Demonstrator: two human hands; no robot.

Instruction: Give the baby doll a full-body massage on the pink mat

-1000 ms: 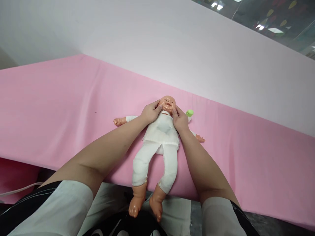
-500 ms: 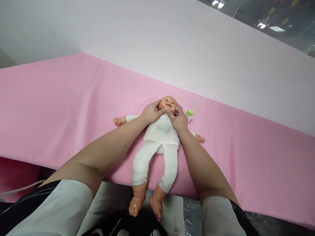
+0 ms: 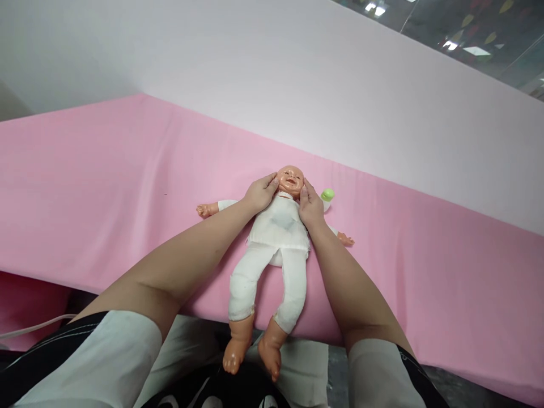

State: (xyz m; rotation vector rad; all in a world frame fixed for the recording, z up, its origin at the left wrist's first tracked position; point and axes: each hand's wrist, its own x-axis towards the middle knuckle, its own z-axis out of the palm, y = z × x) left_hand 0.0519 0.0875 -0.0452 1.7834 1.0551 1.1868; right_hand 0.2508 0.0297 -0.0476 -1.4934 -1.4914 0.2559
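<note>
A baby doll (image 3: 279, 224) with a white cloth body lies on its back, its head away from me and its feet over the table's front edge. My left hand (image 3: 261, 194) cups the left side of its head, thumb along the cheek. On the opposite side, my right hand (image 3: 311, 205) holds the head the same way, thumb upright near the jaw. Between my hands the doll's neck and collar show. Some of my fingertips are hidden behind the head. Just right of my right hand is a small white container with a green top (image 3: 327, 195), partly hidden.
Pink cloth (image 3: 446, 272) covers the long table. A pale wall or panel (image 3: 272, 73) rises behind it, with a dark glassy surface (image 3: 463, 39) beyond at upper right. A white cable (image 3: 38, 327) runs at lower left.
My thumbs have moved apart from under the doll's chin to the sides of its face, uncovering the neck. The doll and both forearms have barely moved.
</note>
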